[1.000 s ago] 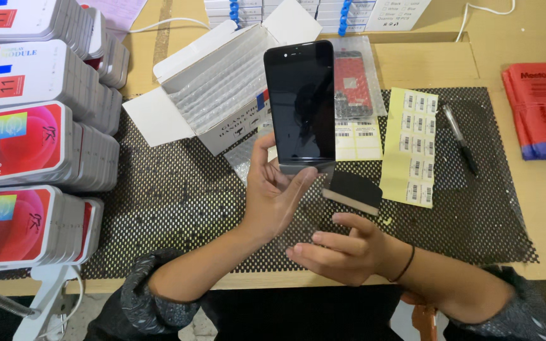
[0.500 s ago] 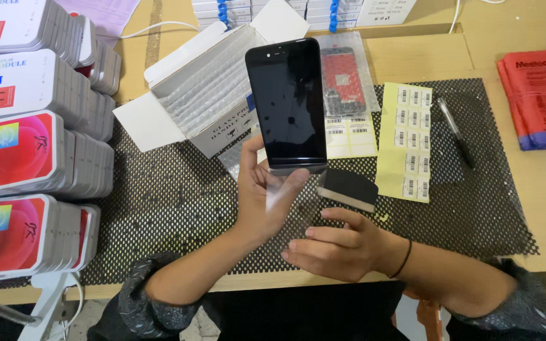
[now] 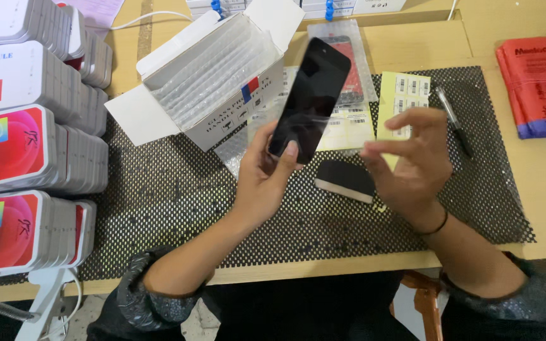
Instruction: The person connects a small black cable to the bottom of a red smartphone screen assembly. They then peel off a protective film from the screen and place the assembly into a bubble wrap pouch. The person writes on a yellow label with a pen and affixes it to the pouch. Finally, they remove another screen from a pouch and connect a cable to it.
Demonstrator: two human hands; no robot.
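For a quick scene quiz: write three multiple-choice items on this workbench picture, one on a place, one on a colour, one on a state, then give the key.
1. Where does the open white box lie?
A. On the far side of the black mesh mat, behind the left hand
B. On the floor
C. On the red packets

2. What colour is the sheet of barcode labels?
A. Blue
B. Yellow
C. Green

3. How is the black phone screen?
A. Flat on the mat
B. Inside the box
C. Held up, tilted, in the left hand

Key: 1 A, the box stands with flaps open past the left hand. 2 B, the sheet is pale yellow behind the right hand. 3 C, the left fingers grip its lower end clear of the mat.
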